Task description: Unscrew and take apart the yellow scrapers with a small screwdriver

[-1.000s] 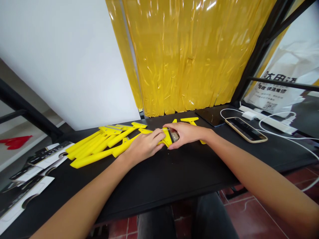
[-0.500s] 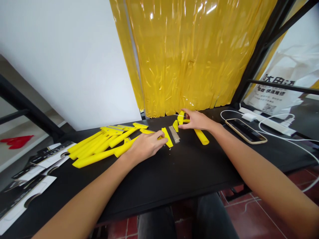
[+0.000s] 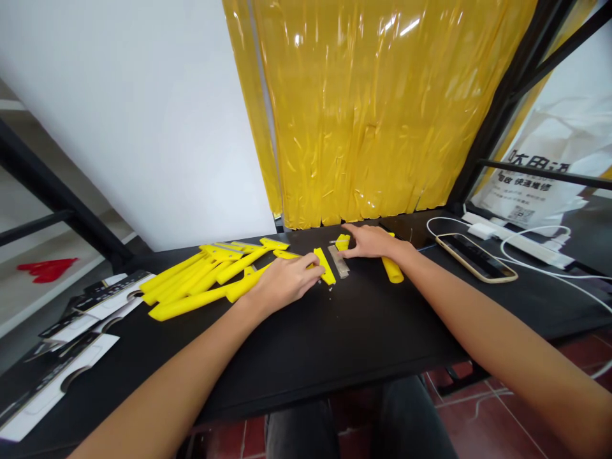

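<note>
My left hand [image 3: 289,280] is closed, its fingertips gripping a yellow scraper [image 3: 326,266] whose wide head sticks out to the right. Part of this tool is hidden under my fingers. Just right of it, thin metal blades [image 3: 339,261] lie on the black table. My right hand [image 3: 369,241] hovers by the blades with thumb and index finger spread; no object shows between them. A small yellow piece [image 3: 342,242] sits close to the fingertips. Behind my right wrist, a yellow handle [image 3: 393,270] lies partly covered.
Several yellow scrapers [image 3: 205,274] are heaped on the left of the black table [image 3: 287,357]. Black-and-white card packs [image 3: 71,363] lie at the left edge. On the right are a phone [image 3: 475,256], white cables and a power strip [image 3: 526,239]. A yellow plastic curtain [image 3: 373,127] hangs behind.
My right hand has come slightly down and nearer the blades; the yellow piece seen at its fingers earlier no longer shows there. My left hand stays on the scraper. The view has shifted slightly.
</note>
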The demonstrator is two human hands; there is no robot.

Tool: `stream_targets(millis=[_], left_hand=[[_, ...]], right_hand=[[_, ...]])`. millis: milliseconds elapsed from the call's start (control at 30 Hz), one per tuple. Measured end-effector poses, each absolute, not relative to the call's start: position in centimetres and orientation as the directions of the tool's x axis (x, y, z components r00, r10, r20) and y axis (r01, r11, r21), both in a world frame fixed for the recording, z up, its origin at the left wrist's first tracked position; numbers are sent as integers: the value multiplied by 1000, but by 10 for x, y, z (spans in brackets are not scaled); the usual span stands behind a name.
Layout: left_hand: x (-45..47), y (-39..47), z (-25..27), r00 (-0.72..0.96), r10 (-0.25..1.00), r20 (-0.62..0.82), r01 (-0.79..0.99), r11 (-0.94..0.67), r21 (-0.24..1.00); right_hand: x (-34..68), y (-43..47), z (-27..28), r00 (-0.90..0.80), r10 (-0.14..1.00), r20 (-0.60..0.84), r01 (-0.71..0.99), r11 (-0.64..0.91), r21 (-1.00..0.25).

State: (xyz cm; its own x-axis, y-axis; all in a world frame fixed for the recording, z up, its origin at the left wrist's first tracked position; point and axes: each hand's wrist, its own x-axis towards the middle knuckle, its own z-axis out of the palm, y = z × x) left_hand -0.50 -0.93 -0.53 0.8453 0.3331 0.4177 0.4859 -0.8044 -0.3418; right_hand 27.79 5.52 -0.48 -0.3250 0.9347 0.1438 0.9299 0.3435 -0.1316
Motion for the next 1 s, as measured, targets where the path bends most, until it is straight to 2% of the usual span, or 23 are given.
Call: stream_targets(millis=[67,133,167,233,267,333,367,433,500,600,733,800,900,967,1000], left_hand=[[-7,-8,-3,793,344,503,538,-782,-313],[-9,-7,1,666,354,657,609,-766,-204],[-9,-7,3,565,368,738,637,-764,-107],[-6,-7,7,303,453,838,631,-755,180],[-3,-9,8,171,526,833,577,-739,348],[5,-12,9,-7,690,724,372,-671,642],[10,-14,8,-44,754,655,251,-626,738],[18,-18,5,-61,831,552,66,-549,833],[23,-20,1,-60,873,485,-27,-487,873],[24,-16,-6,-9,912,410,-72,-410,909],[17,0,-15,101,901,422,35,-427,903],[12,9,-17,123,902,413,109,-426,898],[2,17,-17,120,879,462,336,-473,814],[-7,20,-12,172,828,533,572,-525,630],[-11,21,-9,237,792,562,677,-550,490]], right_hand=[[278,50,3,-262,923,283,910,334,-246],[275,41,11,-145,893,426,841,338,-423],[271,34,14,-116,879,462,782,367,-504],[256,18,19,-173,868,465,642,457,-615],[247,9,19,-255,869,425,597,487,-637],[225,-10,17,-407,852,329,546,516,-660],[214,-19,15,-476,829,295,525,537,-660],[196,-32,10,-557,778,290,467,583,-665],[184,-39,5,-589,760,274,397,567,-721],[178,-39,2,-555,808,196,356,444,-822],[185,-28,5,-403,915,12,443,207,-872],[195,-19,9,-320,947,-24,487,143,-862],[222,-3,18,-201,978,53,640,173,-748],[242,10,22,-135,985,106,794,172,-583],[252,16,22,-83,990,112,861,128,-493]])
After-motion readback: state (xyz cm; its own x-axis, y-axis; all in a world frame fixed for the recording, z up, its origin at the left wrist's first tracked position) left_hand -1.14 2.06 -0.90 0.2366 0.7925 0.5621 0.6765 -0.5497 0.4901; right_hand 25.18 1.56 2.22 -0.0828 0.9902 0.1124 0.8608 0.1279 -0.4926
